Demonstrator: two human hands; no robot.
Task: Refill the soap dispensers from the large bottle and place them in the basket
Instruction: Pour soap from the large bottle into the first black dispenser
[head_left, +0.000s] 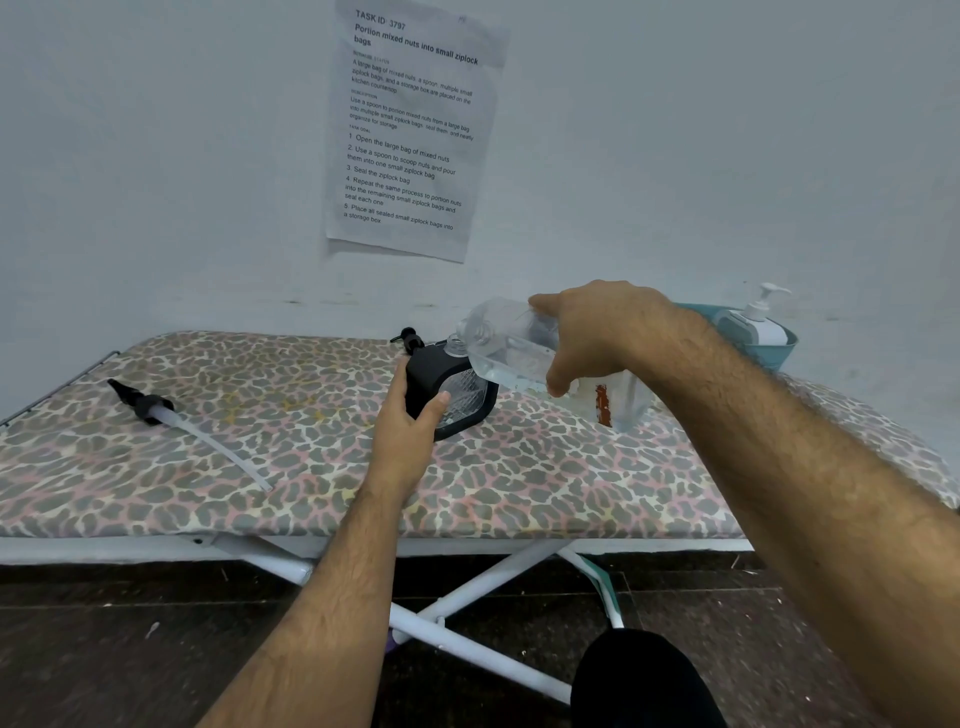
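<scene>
My right hand (597, 338) grips the large clear bottle (506, 343), tilted with its mouth down-left over the open neck of a black-framed soap dispenser (457, 395). My left hand (408, 423) holds that dispenser by its left side on the leopard-print board (311, 467). A black pump with a long white tube (171, 421) lies loose on the board at the left. Another black pump head (410, 339) shows just behind the dispenser. A white pump dispenser (756, 322) stands in the teal basket (779, 349) at the back right.
A clear container with an orange-red label (610, 402) stands below my right wrist, partly hidden. The board is an ironing board on crossed white legs (467, 618) against a pale wall with a printed sheet (410, 130). Dark floor lies below.
</scene>
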